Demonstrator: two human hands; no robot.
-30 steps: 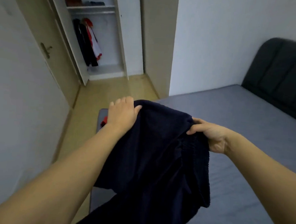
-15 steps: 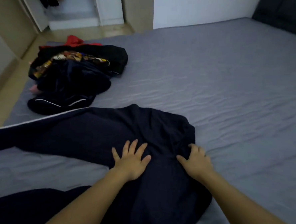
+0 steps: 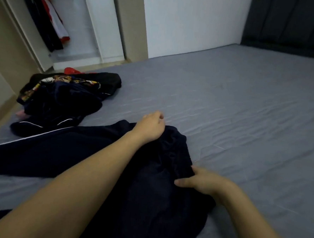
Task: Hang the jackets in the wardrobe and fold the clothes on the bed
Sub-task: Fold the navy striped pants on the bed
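Right hand (image 3: 202, 180) pinches the navy trousers (image 3: 148, 182) at the waistband, lower centre on the bed (image 3: 244, 115); left hand (image 3: 150, 126) rests curled at its far corner, legs trailing left.

Bare sheet on the bed (image 3: 244, 115) lies open rightward; a clothes pile (image 3: 65, 96) seemingly crowds the left

We count one bed (image 3: 245, 109) and one open wardrobe (image 3: 96, 23) at far left. Two jackets (image 3: 48, 18) hang inside it. On the bed we find one pair of dark trousers (image 3: 77, 150) spread near, and one heap of clothes (image 3: 62, 96) at left; its garments cannot be counted separately. Two hands: left hand (image 3: 150, 127), right hand (image 3: 203, 182).
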